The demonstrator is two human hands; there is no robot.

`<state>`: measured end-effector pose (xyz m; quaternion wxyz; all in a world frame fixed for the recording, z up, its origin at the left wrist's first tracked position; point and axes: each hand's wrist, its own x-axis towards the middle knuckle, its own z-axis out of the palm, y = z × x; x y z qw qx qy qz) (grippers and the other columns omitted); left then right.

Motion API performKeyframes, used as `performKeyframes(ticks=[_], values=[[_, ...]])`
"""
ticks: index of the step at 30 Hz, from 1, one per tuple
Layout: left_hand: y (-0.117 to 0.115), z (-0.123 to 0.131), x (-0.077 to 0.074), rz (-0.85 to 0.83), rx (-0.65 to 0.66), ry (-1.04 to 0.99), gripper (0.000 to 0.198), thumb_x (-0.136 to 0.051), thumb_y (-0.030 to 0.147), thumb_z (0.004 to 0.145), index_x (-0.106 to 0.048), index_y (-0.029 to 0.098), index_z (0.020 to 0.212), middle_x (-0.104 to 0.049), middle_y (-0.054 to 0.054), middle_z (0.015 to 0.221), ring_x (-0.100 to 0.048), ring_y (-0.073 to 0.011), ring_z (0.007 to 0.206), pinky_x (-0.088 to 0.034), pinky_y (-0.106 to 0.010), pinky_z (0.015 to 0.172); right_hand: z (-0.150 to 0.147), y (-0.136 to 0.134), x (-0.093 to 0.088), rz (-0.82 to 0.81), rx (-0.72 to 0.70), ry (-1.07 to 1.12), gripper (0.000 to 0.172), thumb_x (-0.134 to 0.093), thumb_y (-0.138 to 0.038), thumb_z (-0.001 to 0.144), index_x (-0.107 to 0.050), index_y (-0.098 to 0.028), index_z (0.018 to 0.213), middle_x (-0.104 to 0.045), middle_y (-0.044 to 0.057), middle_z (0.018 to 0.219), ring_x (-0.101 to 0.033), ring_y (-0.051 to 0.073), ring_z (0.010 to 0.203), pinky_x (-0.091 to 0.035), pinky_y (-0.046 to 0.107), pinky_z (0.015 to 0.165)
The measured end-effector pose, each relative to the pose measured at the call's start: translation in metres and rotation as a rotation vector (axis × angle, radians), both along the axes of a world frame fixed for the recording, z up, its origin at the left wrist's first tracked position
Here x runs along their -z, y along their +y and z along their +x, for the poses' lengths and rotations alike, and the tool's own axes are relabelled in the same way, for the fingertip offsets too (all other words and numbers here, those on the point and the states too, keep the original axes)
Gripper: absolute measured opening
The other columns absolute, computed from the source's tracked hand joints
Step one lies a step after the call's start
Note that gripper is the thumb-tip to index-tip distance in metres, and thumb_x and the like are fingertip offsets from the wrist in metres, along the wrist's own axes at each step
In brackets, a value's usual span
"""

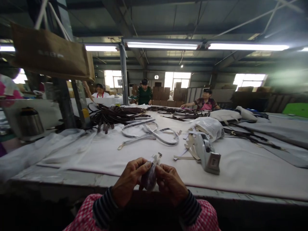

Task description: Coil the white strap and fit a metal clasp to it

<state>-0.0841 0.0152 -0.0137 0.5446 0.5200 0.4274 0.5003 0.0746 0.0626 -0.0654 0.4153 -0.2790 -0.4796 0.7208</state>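
Both my hands meet just over the front edge of the table. Between them is a dark strap folded into a loop and covered in clear film, with a small metal fitting at its upper end. My left hand closes on it from the left, thumb near the pale wrapped part below the fitting. From the right, my right hand pinches it with thumb and forefinger. Ahead lie film-wrapped straps, looped loosely on the white table cover. A grey tape dispenser stands to the right of my hands.
Beside the dispenser are paper scraps and a clear plastic bag. Dark straps are heaped at the back left, by a metal post. A brown bag hangs upper left. Several co-workers are around the table.
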Motion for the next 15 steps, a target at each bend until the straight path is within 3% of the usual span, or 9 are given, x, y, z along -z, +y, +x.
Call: performKeyframes(ticks=[4,8,11,13,15], values=[[-0.002,0.004,0.007,-0.118,-0.016,-0.124,0.043,-0.074,0.055,0.080,-0.061,0.014,0.086,-0.061,-0.001,0.070,-0.053,-0.0103,0.053,-0.042,-0.019,0.046,0.015,-0.017,0.004,0.278,0.214,-0.229,0.045,-0.073,-0.054,0.083,-0.052,-0.018,0.066,-0.047,-0.006,0.050,-0.039,0.008,0.043,-0.031,0.020,0.041],[0.000,0.003,0.016,-0.134,0.032,-0.073,0.044,-0.073,0.057,0.081,-0.058,0.015,0.081,-0.054,0.002,0.065,-0.045,-0.0089,0.050,-0.036,-0.020,0.045,0.036,-0.025,-0.009,0.929,0.537,-0.522,0.010,-0.062,-0.028,0.096,-0.064,-0.020,0.101,-0.064,0.003,0.088,-0.059,0.017,0.077,-0.048,0.029,0.072],[0.004,0.002,0.019,-0.069,0.175,0.049,0.044,-0.069,0.056,0.086,-0.056,0.015,0.080,-0.053,0.002,0.069,-0.045,-0.0104,0.059,-0.040,-0.022,0.055,0.047,-0.023,-0.022,1.342,0.425,-0.689,0.028,-0.052,-0.018,0.100,-0.059,-0.025,0.126,-0.064,0.008,0.118,-0.060,0.022,0.104,-0.050,0.033,0.087],[0.006,-0.001,0.019,0.023,0.287,0.169,0.042,-0.062,0.056,0.091,-0.059,0.014,0.086,-0.057,-0.001,0.081,-0.050,-0.0142,0.073,-0.044,-0.025,0.068,0.047,-0.021,-0.026,1.490,0.306,-0.796,0.030,-0.051,-0.016,0.100,-0.056,-0.024,0.129,-0.066,0.007,0.111,-0.062,0.022,0.098,-0.051,0.031,0.080],[0.007,-0.007,0.017,0.092,0.336,0.297,0.040,-0.055,0.055,0.095,-0.060,0.016,0.091,-0.059,-0.003,0.091,-0.051,-0.0174,0.085,-0.045,-0.028,0.079,0.041,-0.020,-0.023,1.595,0.293,-0.880,0.030,-0.052,-0.013,0.097,-0.056,-0.020,0.125,-0.068,0.005,0.098,-0.064,0.021,0.085,-0.050,0.030,0.071]])
